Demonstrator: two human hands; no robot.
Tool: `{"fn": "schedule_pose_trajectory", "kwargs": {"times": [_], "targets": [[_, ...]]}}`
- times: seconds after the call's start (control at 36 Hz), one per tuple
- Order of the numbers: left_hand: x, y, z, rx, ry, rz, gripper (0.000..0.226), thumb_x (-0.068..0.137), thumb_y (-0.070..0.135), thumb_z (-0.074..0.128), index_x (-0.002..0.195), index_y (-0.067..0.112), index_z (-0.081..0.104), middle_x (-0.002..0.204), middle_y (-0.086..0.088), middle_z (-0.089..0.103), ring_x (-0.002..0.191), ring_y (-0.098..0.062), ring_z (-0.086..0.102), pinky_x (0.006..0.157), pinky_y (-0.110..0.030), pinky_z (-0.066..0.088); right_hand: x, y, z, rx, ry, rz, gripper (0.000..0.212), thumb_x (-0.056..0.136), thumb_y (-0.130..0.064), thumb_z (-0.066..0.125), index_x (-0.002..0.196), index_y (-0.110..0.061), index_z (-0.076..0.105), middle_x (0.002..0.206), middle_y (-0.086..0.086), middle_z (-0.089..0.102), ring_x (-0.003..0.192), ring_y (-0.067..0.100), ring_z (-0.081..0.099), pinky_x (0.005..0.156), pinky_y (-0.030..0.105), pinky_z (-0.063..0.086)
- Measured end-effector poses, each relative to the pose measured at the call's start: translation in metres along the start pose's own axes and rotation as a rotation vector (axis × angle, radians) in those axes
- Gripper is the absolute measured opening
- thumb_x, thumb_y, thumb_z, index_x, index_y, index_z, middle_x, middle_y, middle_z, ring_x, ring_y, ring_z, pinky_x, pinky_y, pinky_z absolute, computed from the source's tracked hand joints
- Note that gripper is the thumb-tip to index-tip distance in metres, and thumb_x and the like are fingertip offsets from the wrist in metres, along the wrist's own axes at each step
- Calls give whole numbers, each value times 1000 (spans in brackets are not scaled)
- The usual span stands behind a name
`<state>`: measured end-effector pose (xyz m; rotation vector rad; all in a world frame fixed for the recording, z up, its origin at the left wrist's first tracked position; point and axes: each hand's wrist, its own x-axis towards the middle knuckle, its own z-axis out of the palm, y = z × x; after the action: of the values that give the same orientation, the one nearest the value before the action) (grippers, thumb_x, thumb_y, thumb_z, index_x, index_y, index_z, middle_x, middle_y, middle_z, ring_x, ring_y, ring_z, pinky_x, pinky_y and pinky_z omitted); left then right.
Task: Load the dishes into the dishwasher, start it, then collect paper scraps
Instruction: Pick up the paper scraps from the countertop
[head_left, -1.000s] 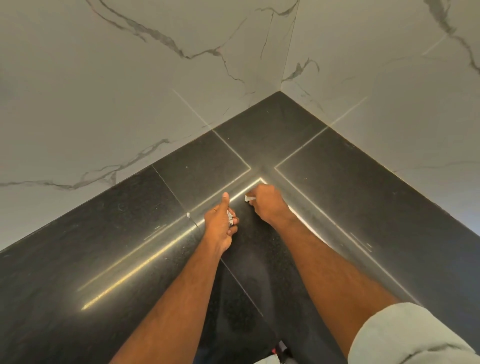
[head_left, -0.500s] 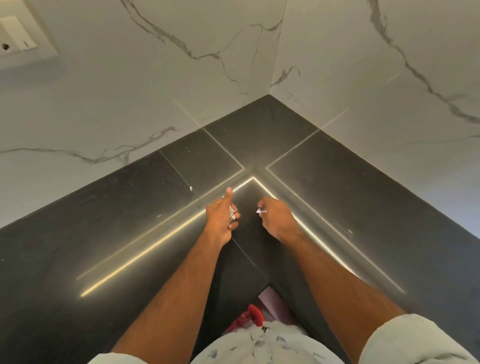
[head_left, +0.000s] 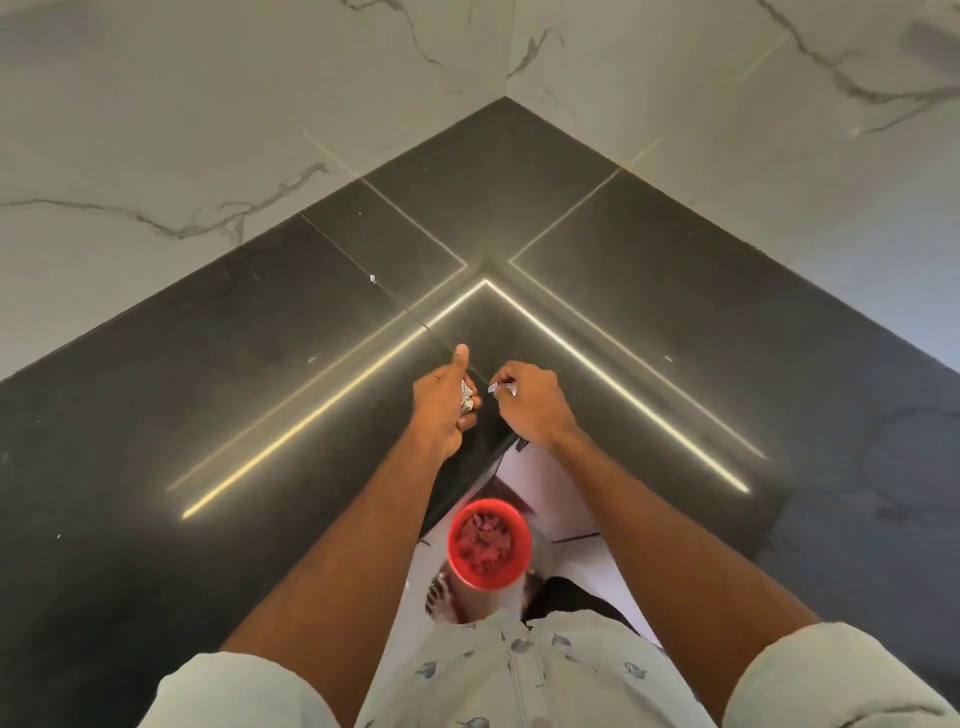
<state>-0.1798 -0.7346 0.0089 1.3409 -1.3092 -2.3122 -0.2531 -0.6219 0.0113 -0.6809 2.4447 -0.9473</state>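
My left hand (head_left: 447, 397) is curled round a small bunch of white paper scraps (head_left: 467, 395), thumb sticking up. My right hand (head_left: 527, 402) pinches one white paper scrap (head_left: 501, 387) between thumb and fingertips, a short gap from the left hand. Both hands hover over the inner corner of the black stone countertop (head_left: 208, 389). A tiny white scrap (head_left: 372, 279) lies on the counter farther back, to the left of the corner seam. Another small pale speck (head_left: 668, 358) lies on the right part of the counter.
White marble-patterned walls (head_left: 208, 130) meet in a corner behind the counter. On the floor below the counter's front edge stands a red bucket (head_left: 488, 543) with reddish pieces inside, next to my feet. Bright light strips reflect on the counter.
My right hand lifted a scrap from the counter corner and drew back toward my left hand. Both hands moved nearer to me, and the view tipped down, revealing the red bucket.
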Motion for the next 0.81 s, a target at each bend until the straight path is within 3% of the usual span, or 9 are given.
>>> {"fn": "schedule_pose_trajectory", "kwargs": {"times": [0.06, 0.17, 0.33, 0.42, 0.58, 0.64, 0.72, 0.81], "targets": [[-14, -14, -3, 31, -34, -25, 40, 94, 42, 68, 71, 14, 52, 63, -6, 47, 47, -15, 44, 36, -21, 22, -19, 7, 4, 45, -7, 25, 20, 90, -8, 54, 98, -18, 69, 92, -5, 67, 77, 12, 64, 66, 27, 54], [-44, -39, -4, 61, -103, -54, 43, 95, 42, 66, 72, 9, 51, 62, -13, 51, 45, -18, 43, 35, -19, 22, -53, 24, 14, 38, -53, 50, 27, 90, -10, 53, 107, -16, 73, 103, 0, 73, 89, 12, 64, 82, 25, 52], [-80, -82, -2, 22, -29, -107, 47, 95, 46, 63, 72, 6, 54, 60, -14, 55, 42, -16, 45, 34, -17, 27, -95, 62, 31, 80, -112, 145, 31, 93, -9, 51, 115, -15, 71, 110, 1, 71, 95, 12, 63, 76, 22, 43], [-90, -118, -4, -12, 6, -145, 49, 96, 47, 61, 70, 6, 55, 60, -15, 54, 40, -17, 45, 35, -17, 29, -116, 93, 45, 127, -134, 215, 28, 88, -11, 53, 105, -19, 74, 104, 0, 74, 96, 16, 68, 75, 23, 47], [-96, -189, -10, -12, 123, -280, 48, 98, 49, 56, 69, 11, 59, 51, -7, 57, 36, -16, 49, 35, -16, 36, -152, 155, 76, 231, -156, 356, 30, 82, -12, 56, 82, -37, 73, 88, 0, 74, 86, 25, 72, 78, 39, 59], [-91, -211, -13, -39, 148, -303, 47, 101, 49, 52, 78, 10, 64, 60, -8, 65, 40, -16, 58, 37, -18, 43, -159, 174, 89, 227, -168, 400, 29, 80, -10, 55, 92, -26, 75, 97, 9, 73, 88, 29, 72, 74, 33, 58], [-76, -245, -22, -86, 190, -331, 45, 102, 48, 50, 104, 7, 67, 88, -15, 72, 55, -18, 68, 40, -19, 45, -165, 199, 110, 274, -200, 528, 30, 83, -5, 55, 102, -19, 74, 102, 13, 72, 81, 28, 72, 56, 24, 54], [-58, -277, -33, -41, 260, -390, 50, 98, 54, 54, 111, 7, 67, 82, -11, 71, 51, -17, 63, 44, -21, 43, -161, 218, 132, 389, -205, 632, 29, 85, -2, 55, 95, -23, 70, 102, 15, 71, 74, 26, 72, 51, 27, 53]]}}
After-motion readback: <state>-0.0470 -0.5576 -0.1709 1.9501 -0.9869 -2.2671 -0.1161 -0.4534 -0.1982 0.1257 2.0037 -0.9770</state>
